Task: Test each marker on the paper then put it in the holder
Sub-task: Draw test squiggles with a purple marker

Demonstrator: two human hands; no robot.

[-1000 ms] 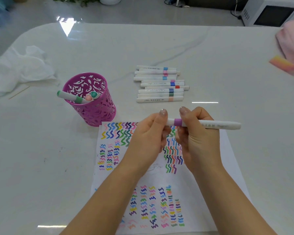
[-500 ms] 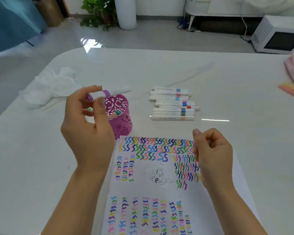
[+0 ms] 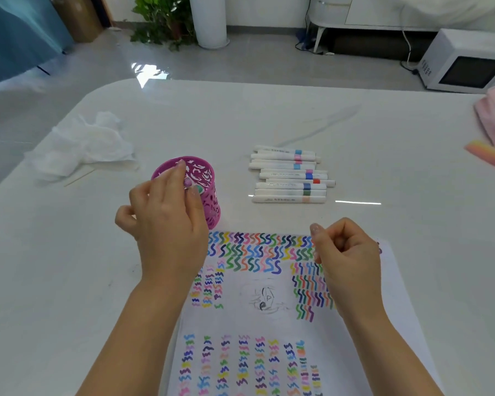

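Head view: left hand [image 3: 166, 221] pinches the purple marker [image 3: 187, 182] into the holder [image 3: 211, 202]; the loosely curled, empty right hand [image 3: 346, 261] should probably take another from the row [image 3: 289, 174].

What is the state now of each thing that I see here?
holder: upright, markers inside.
purple marker: capped, at holder's mouth.
left hand: pinches purple marker.
right hand: loosely curled, holds nothing.
row of markers: capped, lying flat.
paper: flat, covered in squiggles.
tissue: crumpled.
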